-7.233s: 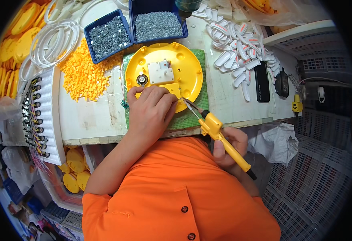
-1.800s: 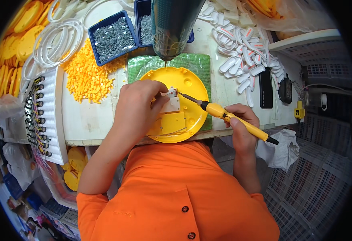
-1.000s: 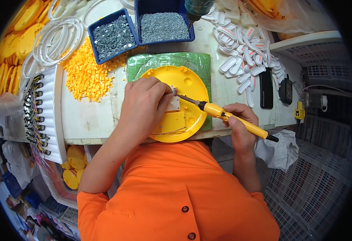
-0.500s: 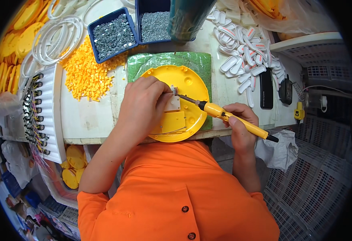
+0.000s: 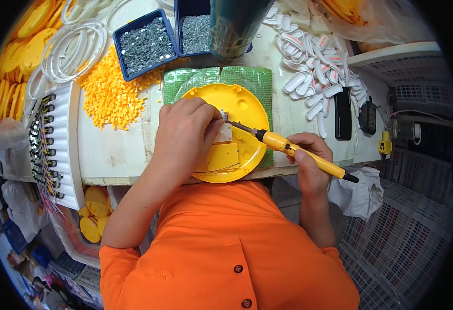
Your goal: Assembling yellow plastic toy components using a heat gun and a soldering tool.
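Note:
A round yellow plastic housing (image 5: 255,106) lies on a green mat (image 5: 177,82) at the table's near edge. On it sit a white block (image 5: 225,135), a rectangular yellow piece (image 5: 221,155) and a thin wire along that piece. My left hand (image 5: 185,129) rests over the housing's left side, thumb and fingers pinched beside the white block; what they hold is hidden. My right hand (image 5: 311,157) grips a yellow soldering iron (image 5: 278,142) by its handle. Its metal tip reaches a small part at the top of the white block, close to my left fingertips.
Above the mat hangs a teal power tool (image 5: 237,31), its thin bit pointing down. Blue bins of screws (image 5: 146,44) and a pile of small yellow pieces (image 5: 113,98) lie left. White oval parts (image 5: 314,72), a black phone-like slab (image 5: 343,113) and stacked crates (image 5: 392,217) are right.
The hanging teal tool has swung a little left and nearer to the mat. Both hands, the soldering iron and the housing have hardly moved.

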`<state>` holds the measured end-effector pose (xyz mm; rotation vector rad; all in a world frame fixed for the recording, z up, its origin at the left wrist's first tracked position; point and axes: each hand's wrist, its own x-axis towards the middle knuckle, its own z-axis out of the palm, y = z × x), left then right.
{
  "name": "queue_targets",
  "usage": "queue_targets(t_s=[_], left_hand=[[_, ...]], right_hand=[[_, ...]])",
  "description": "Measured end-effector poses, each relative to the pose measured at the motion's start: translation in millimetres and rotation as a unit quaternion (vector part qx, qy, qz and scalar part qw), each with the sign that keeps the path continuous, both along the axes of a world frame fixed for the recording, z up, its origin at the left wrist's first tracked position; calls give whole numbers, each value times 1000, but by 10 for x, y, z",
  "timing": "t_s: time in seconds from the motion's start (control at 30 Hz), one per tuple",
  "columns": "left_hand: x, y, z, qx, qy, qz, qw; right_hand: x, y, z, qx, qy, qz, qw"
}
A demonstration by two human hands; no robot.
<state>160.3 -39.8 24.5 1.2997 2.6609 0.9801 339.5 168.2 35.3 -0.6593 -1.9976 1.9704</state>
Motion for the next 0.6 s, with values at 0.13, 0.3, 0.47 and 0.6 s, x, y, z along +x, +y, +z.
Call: queue_targets(t_s=[0.13, 0.3, 0.47, 0.6], left_hand=[[6, -3, 6, -11, 1, -2, 1000], [13, -7, -4, -12, 7, -1, 1000], [10, -1, -24, -5, 13, 0, 1000], [7, 0, -30, 2, 14, -2, 1000]], right_hand=[[7, 14, -13, 0, 6, 0, 1000], [24, 43, -30, -2, 37, -26, 999], [25, 43, -24, -10, 29, -8, 999], [12, 35, -26, -11, 14, 11, 1000]])
